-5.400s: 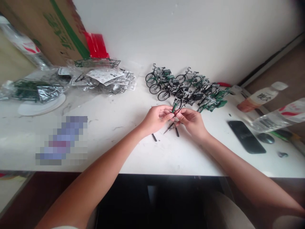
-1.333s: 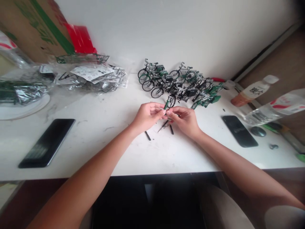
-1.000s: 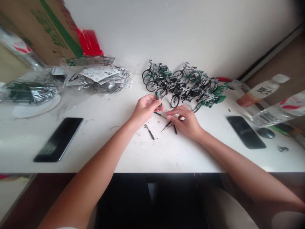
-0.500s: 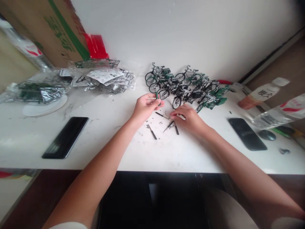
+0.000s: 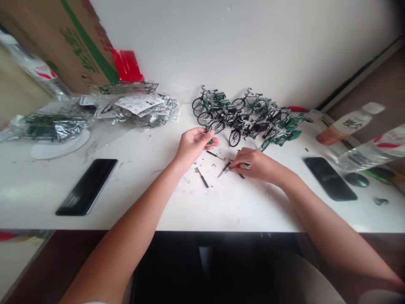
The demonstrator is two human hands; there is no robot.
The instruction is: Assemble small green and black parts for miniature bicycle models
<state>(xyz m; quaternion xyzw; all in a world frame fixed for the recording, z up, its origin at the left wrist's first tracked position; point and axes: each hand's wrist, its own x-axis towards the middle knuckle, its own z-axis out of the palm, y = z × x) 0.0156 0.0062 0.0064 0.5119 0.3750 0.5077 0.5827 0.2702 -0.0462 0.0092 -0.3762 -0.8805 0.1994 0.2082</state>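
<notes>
My left hand (image 5: 196, 143) is closed round a small green part (image 5: 208, 128), held upright between thumb and fingers above the table. Over the small tools to its right, my right hand (image 5: 248, 164) has its thumb and fingertips pinched together low at the tabletop; I cannot make out what is between them. A black-handled screwdriver (image 5: 202, 178) lies between the hands. Two more, one with its tip pointing left (image 5: 224, 169) and another farther back (image 5: 214, 155), lie beside my right fingers. Tiny dark parts are scattered around them.
Several model bicycles (image 5: 234, 137) stand behind the hands. Bagged parts with printed sheets (image 5: 139, 103) lie at the back left. A phone (image 5: 87, 187) is at the left; another phone (image 5: 330, 179), a mouse (image 5: 357, 179) and bottles (image 5: 352, 124) are at the right.
My right hand has moved slightly toward me, down to the screwdrivers, and one of them has shifted a little under it. My left hand still holds the green part in about the same place.
</notes>
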